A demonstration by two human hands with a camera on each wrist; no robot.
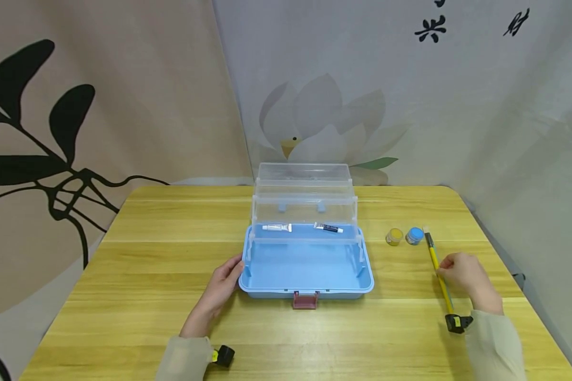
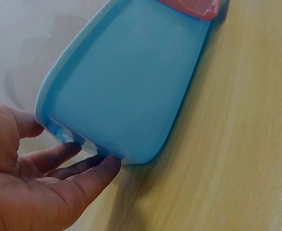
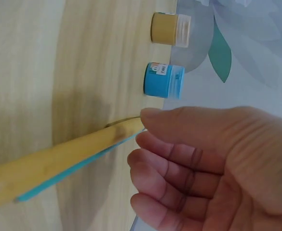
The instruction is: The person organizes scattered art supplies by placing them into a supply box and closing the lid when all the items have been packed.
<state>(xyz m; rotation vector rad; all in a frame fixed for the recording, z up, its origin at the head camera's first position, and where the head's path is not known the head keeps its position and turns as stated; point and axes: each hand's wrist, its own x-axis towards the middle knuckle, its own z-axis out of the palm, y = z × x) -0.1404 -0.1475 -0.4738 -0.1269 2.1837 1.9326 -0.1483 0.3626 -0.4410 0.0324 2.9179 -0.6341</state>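
A pale blue plastic box [image 1: 305, 270] stands opened, its clear tiered trays [image 1: 305, 209] raised at the back. My left hand [image 1: 223, 283] rests against its left side; in the left wrist view the thumb is at the rim and the fairly straight fingers touch the side wall. At the right, my right hand [image 1: 464, 272] pinches a yellow-handled paintbrush [image 1: 432, 256] between thumb and forefinger, the other fingers curled. A thin teal handle [image 3: 78, 173] runs alongside it. The brush's pale bristles point toward the back.
A yellow paint jar [image 1: 394, 236] and a blue paint jar [image 1: 414, 236] stand between box and brush. A white paint tube [image 1: 277, 227] and a dark-labelled tube [image 1: 328, 227] lie in the raised tray. The box has a reddish latch [image 1: 305, 301]. Printed cloth hangs behind the table.
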